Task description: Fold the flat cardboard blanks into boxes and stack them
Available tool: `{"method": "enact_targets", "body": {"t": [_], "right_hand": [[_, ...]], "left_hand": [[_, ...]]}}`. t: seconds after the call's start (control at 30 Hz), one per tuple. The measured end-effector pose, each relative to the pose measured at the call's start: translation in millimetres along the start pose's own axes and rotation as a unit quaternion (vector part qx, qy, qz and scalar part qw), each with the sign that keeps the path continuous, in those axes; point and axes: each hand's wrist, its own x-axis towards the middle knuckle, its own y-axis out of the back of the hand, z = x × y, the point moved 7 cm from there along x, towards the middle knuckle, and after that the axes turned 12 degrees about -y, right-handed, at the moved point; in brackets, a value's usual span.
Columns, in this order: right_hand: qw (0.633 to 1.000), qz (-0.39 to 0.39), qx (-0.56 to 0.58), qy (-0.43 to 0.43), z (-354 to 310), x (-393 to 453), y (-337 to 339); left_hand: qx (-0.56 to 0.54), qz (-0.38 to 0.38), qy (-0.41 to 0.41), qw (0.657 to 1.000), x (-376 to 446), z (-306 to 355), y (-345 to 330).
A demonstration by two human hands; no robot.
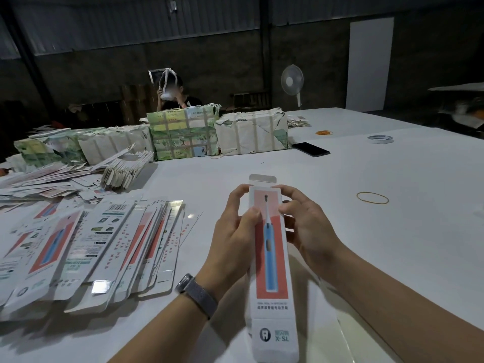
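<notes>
A long narrow toothbrush box [271, 260], white with a red panel and a blue toothbrush picture, is held lengthwise above the white table [379, 231]. My left hand [235, 231] grips its left edge, thumb on the front. My right hand [303, 224] pinches the right edge near the far end. The far end flap [262, 178] stands open. A fanned pile of flat blanks [91, 252] lies on the table to the left.
Loose blanks [52, 176] and wrapped bundles [183, 132] fill the far left. A phone [310, 149], tape roll [380, 139] and rubber bands [372, 198] lie on the right half. Another person [172, 95] sits behind the bundles; a fan [292, 81] stands beyond.
</notes>
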Motion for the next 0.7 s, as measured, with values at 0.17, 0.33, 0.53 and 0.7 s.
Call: {"method": "enact_targets", "body": {"t": [0.17,0.33,0.53,0.7], "right_hand": [[0.999,0.032,0.004,0.022,-2.0,-1.2,5.8],[0.996,0.068,0.033,0.051,-8.4,-3.2,14.9],[0.994,0.077,0.02,0.072,-12.1,-5.2,15.6],[0.992,0.087,-0.037,0.088,-14.4,-6.2,14.5]], "left_hand": [[0.003,-0.007,-0.008,1.0,-1.8,1.1,-2.4],[0.0,-0.025,0.006,1.0,-3.6,0.9,-6.8],[-0.03,-0.019,0.045,0.998,-7.5,-6.2,-8.2],[-0.04,-0.021,0.05,0.998,-6.2,-10.0,-8.2]]}}
